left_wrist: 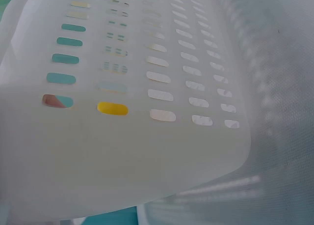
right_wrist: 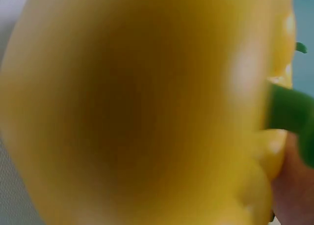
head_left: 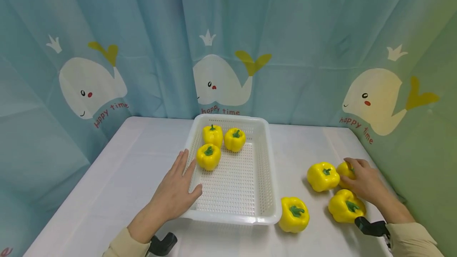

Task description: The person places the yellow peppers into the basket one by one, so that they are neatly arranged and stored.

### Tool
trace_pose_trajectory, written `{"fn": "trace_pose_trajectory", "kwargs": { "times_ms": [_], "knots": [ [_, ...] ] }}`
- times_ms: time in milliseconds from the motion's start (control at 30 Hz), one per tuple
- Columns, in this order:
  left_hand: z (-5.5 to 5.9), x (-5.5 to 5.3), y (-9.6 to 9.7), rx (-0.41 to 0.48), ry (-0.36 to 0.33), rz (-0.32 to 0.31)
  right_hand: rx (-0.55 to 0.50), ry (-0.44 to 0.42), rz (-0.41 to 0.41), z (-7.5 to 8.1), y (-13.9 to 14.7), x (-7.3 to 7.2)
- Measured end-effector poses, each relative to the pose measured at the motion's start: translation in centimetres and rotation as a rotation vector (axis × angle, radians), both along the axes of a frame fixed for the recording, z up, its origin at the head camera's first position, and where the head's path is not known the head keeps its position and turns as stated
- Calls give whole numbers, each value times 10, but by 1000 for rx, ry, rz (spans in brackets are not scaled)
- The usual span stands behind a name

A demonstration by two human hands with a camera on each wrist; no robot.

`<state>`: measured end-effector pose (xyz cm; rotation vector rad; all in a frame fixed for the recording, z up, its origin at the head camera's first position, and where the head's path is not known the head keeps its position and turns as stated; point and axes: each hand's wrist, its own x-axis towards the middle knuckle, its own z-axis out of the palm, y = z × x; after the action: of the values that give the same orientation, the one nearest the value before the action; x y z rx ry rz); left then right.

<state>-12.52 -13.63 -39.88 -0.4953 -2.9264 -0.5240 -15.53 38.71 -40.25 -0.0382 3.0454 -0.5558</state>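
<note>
A white plastic basket (head_left: pixel 264 193) stands mid-table, with three yellow bell peppers, one of them the nearest pepper (head_left: pixel 208 157), grouped in its far left part. My left hand (head_left: pixel 175 191) rests on the basket's left rim, fingers extended; its slotted wall (left_wrist: pixel 122 156) fills the left wrist view. At the right, my right hand (head_left: pixel 365 179) grips a yellow bell pepper (head_left: pixel 344 170) from above, thumb and fingers on either side. Another pepper (head_left: pixel 323 177) lies just left of it, and one (head_left: pixel 346 206) in front. That front pepper (right_wrist: pixel 137 107) looms blurred in the right wrist view.
One more yellow pepper (head_left: pixel 294 214) sits against the basket's near right corner. A white cloth covers the table (head_left: pixel 150 142). Blue curtains (head_left: pixel 303 31) printed with whales hang behind and at both sides, close to the table's edges.
</note>
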Motion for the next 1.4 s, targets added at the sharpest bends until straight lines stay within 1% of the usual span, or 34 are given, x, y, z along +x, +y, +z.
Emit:
{"fn": "trace_pose_trajectory", "kwargs": {
  "times_ms": [200,400,633,767,867,1033,1267,1400],
  "knots": [
    [1,-1,0,3,2,-4,-5,8,16,-3,1,-1],
    [2,-2,0,-3,7,1,-1,24,22,-2,1,-4],
    [2,-2,1,-7,-27,2,-9,36,21,-3,1,-3],
    [2,-1,1,-12,-12,2,-14,56,18,-3,1,-2],
    [2,-1,1,-12,-2,0,-9,86,19,-1,1,-3],
    [3,-1,0,-13,-4,3,-8,134,26,6,-1,-7],
    [3,0,0,-12,-18,3,-21,136,15,14,-8,-10],
    [3,0,0,-11,-36,6,-21,161,22,19,-12,-13]
  ]
}}
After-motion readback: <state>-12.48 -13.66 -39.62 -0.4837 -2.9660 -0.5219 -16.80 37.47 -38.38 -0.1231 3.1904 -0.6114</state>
